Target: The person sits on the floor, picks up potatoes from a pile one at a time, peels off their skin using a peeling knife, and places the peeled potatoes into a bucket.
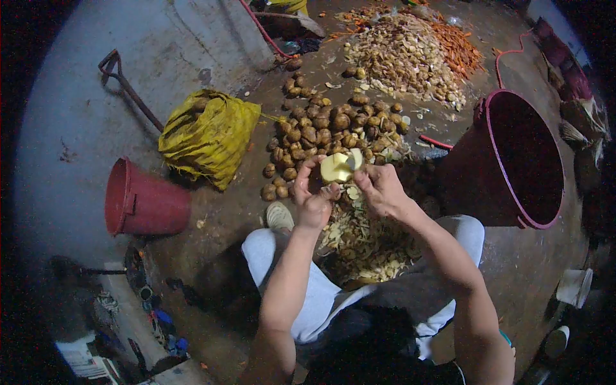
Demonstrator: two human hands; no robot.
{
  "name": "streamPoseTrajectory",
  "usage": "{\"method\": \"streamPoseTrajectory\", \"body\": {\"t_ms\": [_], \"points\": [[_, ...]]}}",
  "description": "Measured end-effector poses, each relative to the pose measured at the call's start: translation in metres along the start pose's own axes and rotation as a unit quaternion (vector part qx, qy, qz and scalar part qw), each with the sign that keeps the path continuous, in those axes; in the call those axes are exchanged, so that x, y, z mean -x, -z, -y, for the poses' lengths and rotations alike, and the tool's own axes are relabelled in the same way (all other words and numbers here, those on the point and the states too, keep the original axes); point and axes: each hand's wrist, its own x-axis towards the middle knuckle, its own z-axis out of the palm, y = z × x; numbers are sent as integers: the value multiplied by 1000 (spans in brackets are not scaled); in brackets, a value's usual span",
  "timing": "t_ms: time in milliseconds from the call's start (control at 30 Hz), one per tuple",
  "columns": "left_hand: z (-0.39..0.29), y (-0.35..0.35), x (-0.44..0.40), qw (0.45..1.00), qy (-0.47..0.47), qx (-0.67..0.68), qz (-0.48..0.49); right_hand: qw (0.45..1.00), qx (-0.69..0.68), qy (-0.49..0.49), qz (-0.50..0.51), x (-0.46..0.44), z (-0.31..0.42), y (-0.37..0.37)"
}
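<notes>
My left hand point(313, 196) is closed around a peeled, pale yellow potato point(335, 168). My right hand point(385, 189) grips what looks like a small knife point(351, 162), its blade against the potato's right side, with a pale slice point(357, 156) on it. The knife's handle is hidden in my fingers. Beneath both hands lies a heap of potato peelings point(366, 247), between my legs. Just beyond them, a pile of unpeeled brown potatoes point(321, 128) spreads over the floor.
A large maroon bin point(468, 167) stands to my right, a smaller red bucket point(151, 199) to my left. Beside that bucket are a yellow sack point(208, 138) and a long-handled tool point(131, 93) against the wall. Farther off lie pale peelings point(404, 58) and orange scraps point(459, 48).
</notes>
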Motion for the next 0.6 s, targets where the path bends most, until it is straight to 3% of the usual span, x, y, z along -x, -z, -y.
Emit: {"method": "streamPoseTrajectory", "body": {"t_ms": [133,233,433,500,600], "points": [[-1,6,0,996,62,65,18,997,-29,40,-52,-1,-7,0],[-8,7,-1,995,78,41,51,994,-58,70,-65,-2,-7,1],[-11,1,0,990,110,46,72,1000,-16,-18,13,1,-2,11],[-12,-1,2,974,173,135,62,1000,-19,2,-8,1,-3,9],[-6,5,2,968,186,155,60,999,-9,31,-34,0,-9,5]]}}
